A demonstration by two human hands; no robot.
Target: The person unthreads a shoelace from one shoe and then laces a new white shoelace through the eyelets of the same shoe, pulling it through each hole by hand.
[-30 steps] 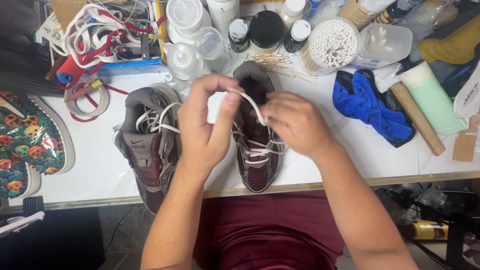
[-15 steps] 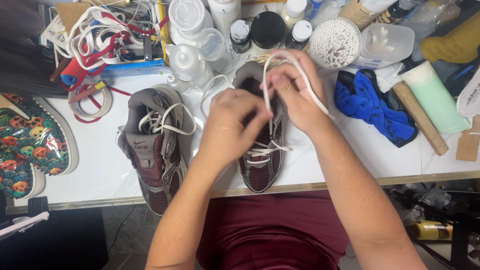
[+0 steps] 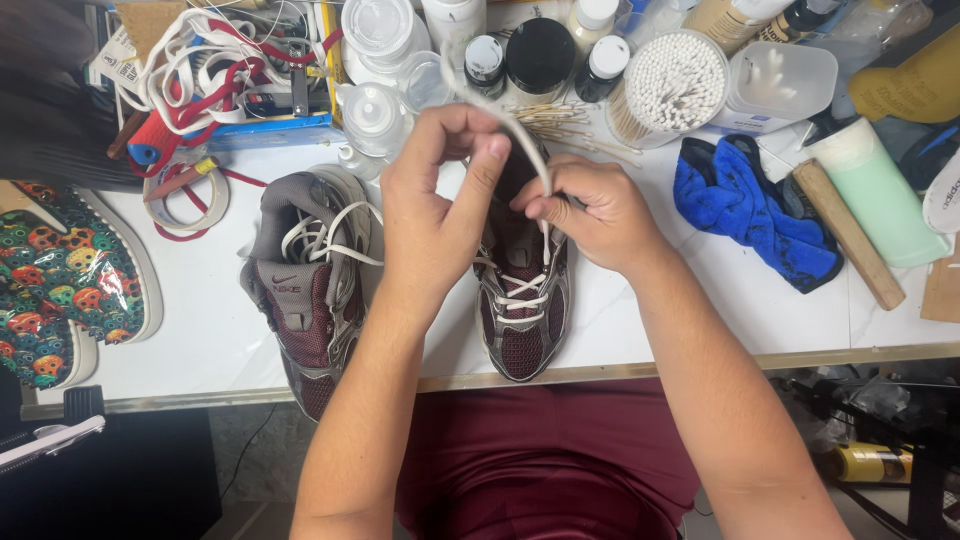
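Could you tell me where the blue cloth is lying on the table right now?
In the head view, the blue cloth lies crumpled on the white table to the right of the right hand, below the tub of cotton swabs and beside a wooden handle.

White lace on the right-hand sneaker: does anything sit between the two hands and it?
Nothing visible. The left hand and right hand both pinch the white lace directly above the maroon sneaker. The other sneaker lies off to the side.

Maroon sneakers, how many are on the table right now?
2. One maroon sneaker lies left of the hands, its laces loose. The other maroon sneaker sits under the left hand and right hand, partly hidden.
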